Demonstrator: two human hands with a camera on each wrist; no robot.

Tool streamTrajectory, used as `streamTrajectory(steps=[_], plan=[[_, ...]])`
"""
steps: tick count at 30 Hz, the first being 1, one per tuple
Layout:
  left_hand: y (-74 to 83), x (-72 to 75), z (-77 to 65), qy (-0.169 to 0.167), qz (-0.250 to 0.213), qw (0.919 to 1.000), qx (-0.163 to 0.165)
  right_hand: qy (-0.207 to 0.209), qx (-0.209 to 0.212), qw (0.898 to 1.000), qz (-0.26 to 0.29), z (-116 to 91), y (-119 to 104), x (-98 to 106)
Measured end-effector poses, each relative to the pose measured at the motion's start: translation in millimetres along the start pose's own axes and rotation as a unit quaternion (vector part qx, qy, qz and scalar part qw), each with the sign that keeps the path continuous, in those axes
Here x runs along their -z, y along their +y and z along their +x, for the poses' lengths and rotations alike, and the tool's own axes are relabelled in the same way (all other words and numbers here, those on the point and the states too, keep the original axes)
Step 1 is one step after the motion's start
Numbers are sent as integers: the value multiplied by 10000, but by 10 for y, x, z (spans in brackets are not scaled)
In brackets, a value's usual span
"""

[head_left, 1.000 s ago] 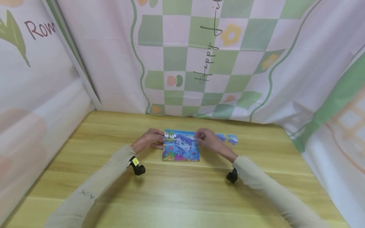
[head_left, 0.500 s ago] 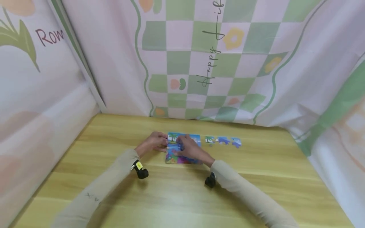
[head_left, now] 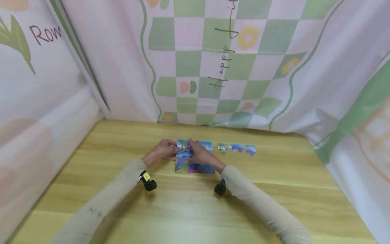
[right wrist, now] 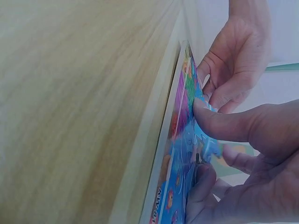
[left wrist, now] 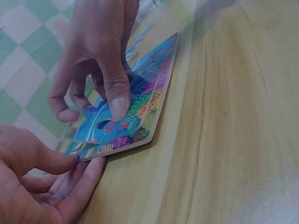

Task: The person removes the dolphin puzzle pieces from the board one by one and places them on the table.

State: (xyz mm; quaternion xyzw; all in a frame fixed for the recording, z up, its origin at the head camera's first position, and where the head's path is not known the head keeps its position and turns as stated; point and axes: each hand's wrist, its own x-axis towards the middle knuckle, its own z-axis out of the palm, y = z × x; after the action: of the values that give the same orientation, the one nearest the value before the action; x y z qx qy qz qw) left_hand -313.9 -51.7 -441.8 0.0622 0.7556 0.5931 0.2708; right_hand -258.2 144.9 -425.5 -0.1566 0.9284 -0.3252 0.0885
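Note:
A jigsaw board [head_left: 208, 145] with a bright undersea picture lies on the wooden table. My left hand [head_left: 164, 149] grips its left edge, thumb at the top and fingers at the underside, as the left wrist view shows. Over the board's left half, my right hand [head_left: 200, 154] pinches a blue jigsaw piece [right wrist: 210, 147] between thumb and fingers. That piece stands partly tilted off the picture in the right wrist view. The right hand hides much of the board's middle from the head camera.
Right of the board lie a palm-tree piece [head_left: 222, 147] and two blue pieces, the nearer a dolphin piece [head_left: 236, 147] and the farther another piece [head_left: 250, 149]. A checked curtain [head_left: 213, 67] hangs behind the table [head_left: 195, 210].
My right hand has moved left from the board's right edge onto its left half. The palm-tree piece beside the board has come into view. My left hand stays at the left edge.

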Motion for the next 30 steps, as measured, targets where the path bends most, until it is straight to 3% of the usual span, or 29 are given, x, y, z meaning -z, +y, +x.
streamTrajectory(steps=[20,30], plan=[[-33,4,2,30,65,10000,-26,539,128,9963,656,-33,34,-83],[-42,-9,-18,31,4,10000,-84,963,482,9910,795,-91,62,-99]])
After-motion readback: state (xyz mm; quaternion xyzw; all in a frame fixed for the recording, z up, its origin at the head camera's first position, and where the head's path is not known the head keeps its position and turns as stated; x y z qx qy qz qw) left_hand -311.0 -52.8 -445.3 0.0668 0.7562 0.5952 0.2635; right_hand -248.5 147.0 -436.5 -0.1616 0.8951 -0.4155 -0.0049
